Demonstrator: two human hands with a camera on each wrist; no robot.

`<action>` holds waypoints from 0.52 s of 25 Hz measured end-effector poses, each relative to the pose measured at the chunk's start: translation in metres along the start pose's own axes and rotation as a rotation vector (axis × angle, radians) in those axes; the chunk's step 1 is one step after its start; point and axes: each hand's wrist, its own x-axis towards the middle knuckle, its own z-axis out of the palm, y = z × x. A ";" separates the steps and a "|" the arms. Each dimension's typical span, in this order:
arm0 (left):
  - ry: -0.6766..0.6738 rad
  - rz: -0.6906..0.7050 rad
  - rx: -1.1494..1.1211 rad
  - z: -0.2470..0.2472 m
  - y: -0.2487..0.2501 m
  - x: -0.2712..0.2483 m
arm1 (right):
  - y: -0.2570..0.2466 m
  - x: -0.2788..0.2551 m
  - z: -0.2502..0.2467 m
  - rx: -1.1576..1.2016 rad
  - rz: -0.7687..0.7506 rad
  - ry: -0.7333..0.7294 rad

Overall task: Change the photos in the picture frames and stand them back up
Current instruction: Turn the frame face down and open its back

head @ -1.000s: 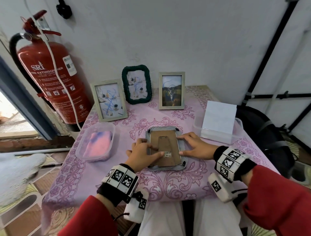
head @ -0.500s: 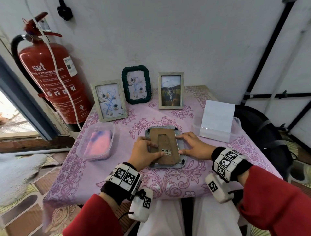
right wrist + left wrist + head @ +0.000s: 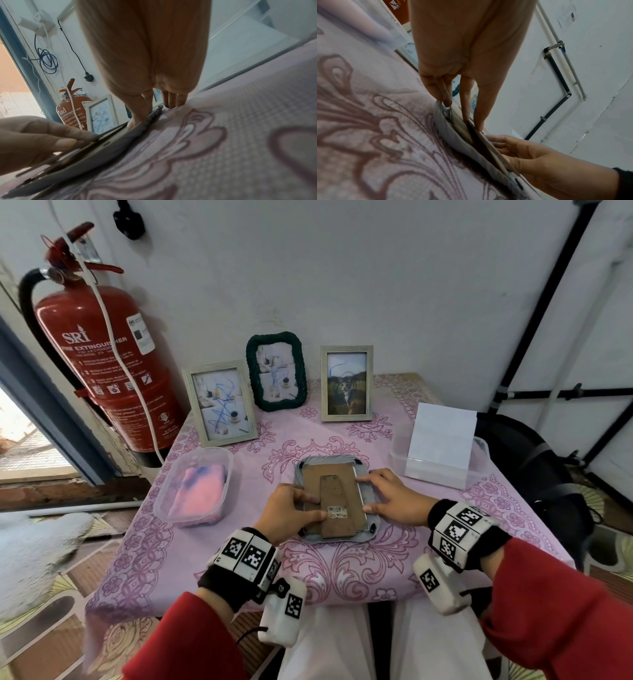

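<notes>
A grey picture frame (image 3: pixel 371 498) lies face down in the middle of the table, its brown back board (image 3: pixel 346 474) and folded stand (image 3: pixel 334 494) facing up. My left hand (image 3: pixel 313 508) rests on the board's left side. Its thumb lies across the stand by the barcode label, and its straight fingertips (image 3: pixel 479 125) touch the board's edge. My right hand (image 3: pixel 363 494) lies spread along the frame's right edge, fingertips (image 3: pixel 173 105) down beside the rim. Three more frames stand at the back: a pale one (image 3: pixel 221 402), a green one (image 3: pixel 275 371) and another pale one (image 3: pixel 346 383).
A clear tub (image 3: pixel 161 501) with a pink cloth sits at the left. A second tub (image 3: pixel 397 460) at the right holds white sheets (image 3: pixel 442 436). A red fire extinguisher (image 3: pixel 113 364) hangs left of the table, and a black bag (image 3: pixel 534 474) sits to the right. The pink tablecloth (image 3: pixel 342 570) reaches the near edge.
Both hands stay on the face-down frame in nearly the same places. Only the head view has shifted a little.
</notes>
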 end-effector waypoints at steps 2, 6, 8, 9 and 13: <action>0.026 -0.010 -0.056 0.000 -0.001 0.001 | -0.001 0.000 0.000 -0.001 0.002 -0.002; 0.124 -0.022 -0.073 0.000 -0.005 0.007 | 0.000 -0.001 0.000 0.015 0.000 -0.005; 0.191 0.007 0.052 0.004 -0.004 0.008 | 0.001 -0.002 -0.001 0.014 -0.004 -0.005; 0.200 0.011 0.129 0.007 -0.003 0.008 | 0.001 -0.002 -0.001 0.013 -0.006 -0.004; 0.130 -0.022 0.214 0.014 0.001 0.005 | 0.003 -0.002 -0.001 0.022 -0.018 0.014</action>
